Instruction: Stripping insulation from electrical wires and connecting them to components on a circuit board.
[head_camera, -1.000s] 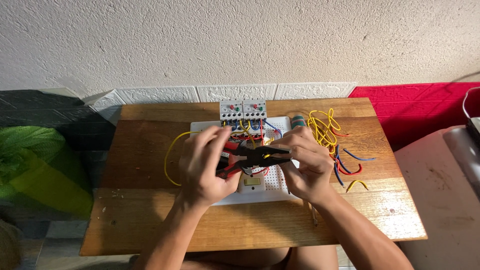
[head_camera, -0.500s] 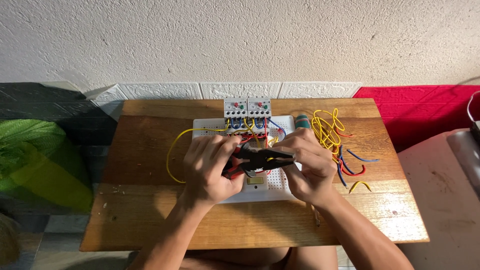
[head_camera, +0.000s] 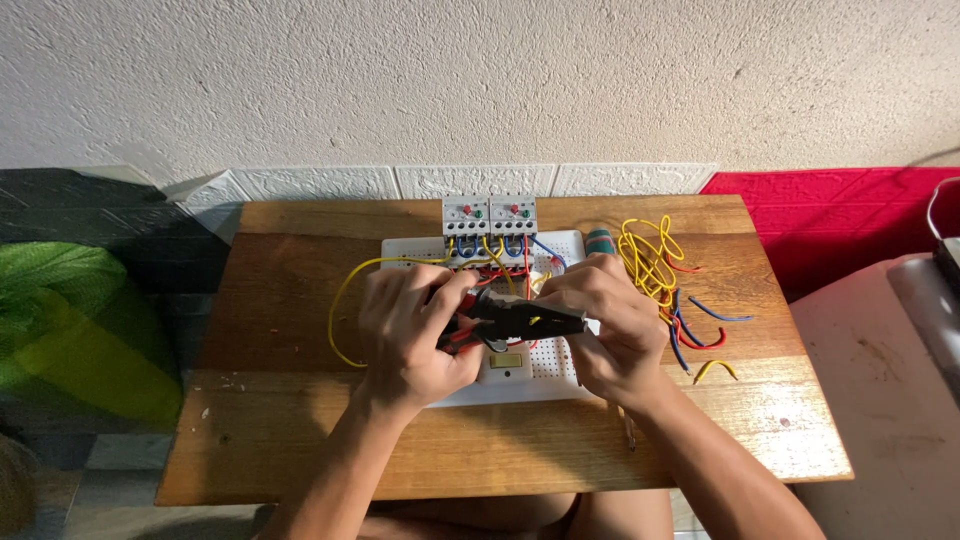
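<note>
A white perforated board (head_camera: 552, 380) lies on a small wooden table (head_camera: 300, 420), with two grey relay blocks (head_camera: 490, 215) at its far edge and red, blue and yellow wires running from them. My left hand (head_camera: 410, 335) grips the red handles of black pliers (head_camera: 520, 318) over the board. My right hand (head_camera: 605, 330) closes around the pliers' jaw end and holds something small there, hidden by the fingers. A long yellow wire (head_camera: 340, 305) loops out to the left of the board.
A heap of loose yellow, red and blue wires (head_camera: 665, 275) lies on the table's right side beside a teal-handled tool (head_camera: 598, 240). A red mat (head_camera: 840, 225) and a pale surface (head_camera: 880, 400) lie to the right, green fabric (head_camera: 70, 320) to the left.
Both hands stay over the board with the pliers. The view has shifted slightly; the hands have barely moved.
</note>
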